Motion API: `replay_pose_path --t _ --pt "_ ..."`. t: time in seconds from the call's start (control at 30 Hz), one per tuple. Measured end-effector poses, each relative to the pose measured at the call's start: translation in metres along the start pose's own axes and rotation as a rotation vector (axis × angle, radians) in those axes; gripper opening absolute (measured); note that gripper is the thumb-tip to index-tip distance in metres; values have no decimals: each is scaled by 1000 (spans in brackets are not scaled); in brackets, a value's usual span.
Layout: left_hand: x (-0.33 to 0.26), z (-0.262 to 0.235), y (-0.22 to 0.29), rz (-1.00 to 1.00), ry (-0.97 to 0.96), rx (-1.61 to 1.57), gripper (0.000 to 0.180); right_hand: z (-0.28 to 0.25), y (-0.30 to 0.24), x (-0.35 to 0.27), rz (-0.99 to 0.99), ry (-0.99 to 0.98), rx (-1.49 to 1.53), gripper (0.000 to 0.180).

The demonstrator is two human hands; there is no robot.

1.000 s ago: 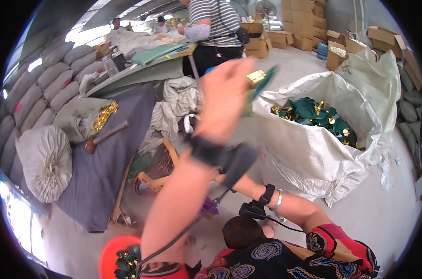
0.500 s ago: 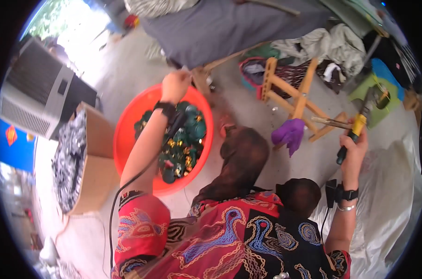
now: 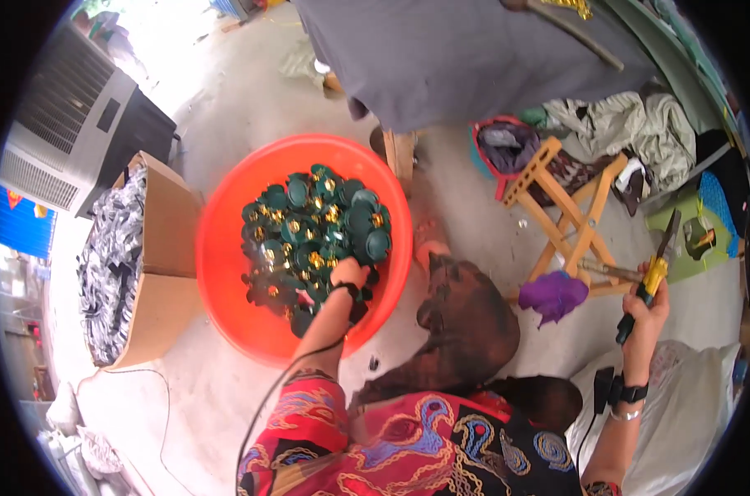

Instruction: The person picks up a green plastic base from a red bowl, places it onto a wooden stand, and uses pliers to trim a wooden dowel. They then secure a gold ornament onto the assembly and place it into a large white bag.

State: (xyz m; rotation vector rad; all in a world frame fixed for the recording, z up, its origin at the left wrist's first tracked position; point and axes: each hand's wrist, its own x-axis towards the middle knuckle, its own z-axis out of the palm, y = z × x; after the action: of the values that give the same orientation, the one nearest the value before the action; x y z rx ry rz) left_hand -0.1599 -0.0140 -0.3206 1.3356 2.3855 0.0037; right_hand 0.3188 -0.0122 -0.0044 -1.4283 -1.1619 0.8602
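My left hand (image 3: 350, 273) is down inside an orange-red basin (image 3: 218, 273), reaching among several dark green rounded pieces with shiny gold parts (image 3: 296, 227). Its fingertips are hidden by the pieces, so a grip cannot be made out. Out to the right, my right hand (image 3: 646, 312) is closed around a hand tool (image 3: 657, 273) with a yellow and dark green handle and a long metal blade pointing up. A thin rod-like piece (image 3: 610, 269) sticks out leftward beside that hand; whether it belongs to the tool is unclear.
A cardboard box (image 3: 164, 306) full of silver-grey pieces stands left of the basin, below a grey air cooler (image 3: 77, 116). Grey cloth (image 3: 466, 58) covers a surface ahead. A wooden folding stand (image 3: 585, 215) with purple cloth (image 3: 554, 296) is right of my knee; white sheeting (image 3: 689, 397) lies at lower right.
My left hand has come back from beyond the basin's far rim and down into the green pieces. My right hand still holds the tool. The whole view has shifted.
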Motion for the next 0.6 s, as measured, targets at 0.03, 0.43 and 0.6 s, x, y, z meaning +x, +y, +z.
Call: replay_pose_path --t 0.03,0.43,0.6 --pt "2 3 9 -73 -57 -25 37 1 0 1 11 4 -35 55" --pt "6 -21 -13 -79 -78 -182 37 -18 -16 -18 -91 96 27 60" --pt "-27 -130 8 -44 -117 -981 40 -39 -29 -42 -151 104 35 53"
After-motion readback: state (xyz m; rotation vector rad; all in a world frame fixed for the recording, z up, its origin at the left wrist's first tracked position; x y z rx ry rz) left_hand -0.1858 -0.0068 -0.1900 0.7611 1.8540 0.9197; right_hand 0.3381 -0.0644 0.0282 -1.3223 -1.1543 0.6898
